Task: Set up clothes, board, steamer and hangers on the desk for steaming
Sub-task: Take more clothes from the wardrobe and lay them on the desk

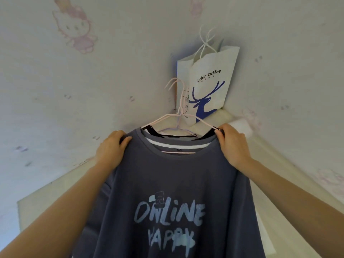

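Note:
A dark grey-blue T-shirt (173,185) with pale blue lettering hangs in front of me, held up by its shoulders. My left hand (111,148) pinches the left shoulder and my right hand (232,144) pinches the right shoulder. Inside the collar sit thin wire hangers (177,116), pink and pale purple, their hooks rising above the neckline. A black garment and a white edge show inside the neck opening behind the grey shirt. No board or steamer is in view.
A white paper coffee bag (208,81) with a blue deer print stands in the corner behind the hangers. Pale wallpaper (74,71) with pink cartoon figures covers both walls. A cream desk surface (55,192) runs below the shirt, mostly hidden.

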The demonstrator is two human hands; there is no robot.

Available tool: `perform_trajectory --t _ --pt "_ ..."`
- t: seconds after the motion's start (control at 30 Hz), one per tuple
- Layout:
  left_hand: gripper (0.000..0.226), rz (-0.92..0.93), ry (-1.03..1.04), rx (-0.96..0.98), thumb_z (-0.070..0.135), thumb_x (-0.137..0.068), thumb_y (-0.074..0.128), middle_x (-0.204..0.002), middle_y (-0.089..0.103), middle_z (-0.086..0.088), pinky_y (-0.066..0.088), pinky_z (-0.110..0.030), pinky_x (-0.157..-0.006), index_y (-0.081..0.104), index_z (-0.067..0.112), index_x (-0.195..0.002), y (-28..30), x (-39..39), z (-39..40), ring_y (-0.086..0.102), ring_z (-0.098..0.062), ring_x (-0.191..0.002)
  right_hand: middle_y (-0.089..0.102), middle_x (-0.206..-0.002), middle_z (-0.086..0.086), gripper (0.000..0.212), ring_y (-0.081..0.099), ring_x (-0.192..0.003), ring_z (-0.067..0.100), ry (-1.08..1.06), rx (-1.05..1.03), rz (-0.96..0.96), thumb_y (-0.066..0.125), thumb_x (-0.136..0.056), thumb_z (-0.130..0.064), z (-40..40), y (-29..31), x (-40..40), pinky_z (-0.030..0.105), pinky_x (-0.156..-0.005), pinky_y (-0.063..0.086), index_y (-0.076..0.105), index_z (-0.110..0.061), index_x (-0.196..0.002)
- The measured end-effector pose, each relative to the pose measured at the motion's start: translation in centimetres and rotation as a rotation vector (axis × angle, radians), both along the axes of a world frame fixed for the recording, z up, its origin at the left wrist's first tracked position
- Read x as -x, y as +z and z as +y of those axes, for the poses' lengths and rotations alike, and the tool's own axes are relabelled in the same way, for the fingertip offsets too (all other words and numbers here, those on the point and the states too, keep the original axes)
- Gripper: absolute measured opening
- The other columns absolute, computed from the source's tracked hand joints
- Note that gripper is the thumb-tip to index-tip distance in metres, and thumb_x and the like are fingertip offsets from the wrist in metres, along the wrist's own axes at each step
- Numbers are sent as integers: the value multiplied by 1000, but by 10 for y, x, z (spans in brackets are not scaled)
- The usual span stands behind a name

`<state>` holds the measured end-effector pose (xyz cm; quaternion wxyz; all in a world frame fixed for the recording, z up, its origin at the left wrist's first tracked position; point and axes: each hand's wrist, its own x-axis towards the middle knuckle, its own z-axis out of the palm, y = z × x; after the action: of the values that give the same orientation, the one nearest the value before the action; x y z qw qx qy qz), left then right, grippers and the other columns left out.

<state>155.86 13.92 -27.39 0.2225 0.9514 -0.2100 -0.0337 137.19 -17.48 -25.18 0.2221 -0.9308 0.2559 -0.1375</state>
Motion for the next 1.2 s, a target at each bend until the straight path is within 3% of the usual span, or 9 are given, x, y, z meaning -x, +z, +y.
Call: perform_trajectory --t 0.17,0.43,0.83,1.07,1.2 --pt "26 35 37 -123 47 -96 42 -107 59 -3 47 -41 -74 56 24 -95 -32 -18 -10 58 -34 -92 60 -91 1 22 54 -78 25 2 -29 95 39 -101 -30 -8 -45 -21 40 -77 43 52 -15 -91" --pt "31 18 17 -250 44 -98 41 -106 58 -8 45 -41 -69 55 16 -95 -62 -52 -37 58 -37 -91 55 -83 3 25 55 -76 27 -4 -100 200 41 -101 -31 -26 -87 -58 44 -77 47 48 -13 -86" --pt "27 -72 37 -292 36 -97 47 -107 55 -12 45 -43 -60 51 10 -97 -95 -51 -48 58 -40 -79 56 -89 12 24 52 -77 30 56 64 234 42 -101 -26 -36 -128 -71 40 -67 43 55 -6 -96" --pt "24 -65 80 -404 24 -96 47 -111 52 -15 45 -45 -68 57 6 -109 -100 -41 -56 53 -38 -96 56 -101 19 20 51 -89 34 82 212 281 49 -98 -18 -34 -139 -72 43 -77 44 58 0 -100" --pt "29 -248 -60 -447 9 -92 43 -110 58 -20 43 -51 -78 61 0 -114 -106 -30 -47 50 -42 -98 56 -109 17 23 51 -96 34 59 243 311 47 -97 -19 -27 -133 -66 42 -81 43 58 -2 -108"
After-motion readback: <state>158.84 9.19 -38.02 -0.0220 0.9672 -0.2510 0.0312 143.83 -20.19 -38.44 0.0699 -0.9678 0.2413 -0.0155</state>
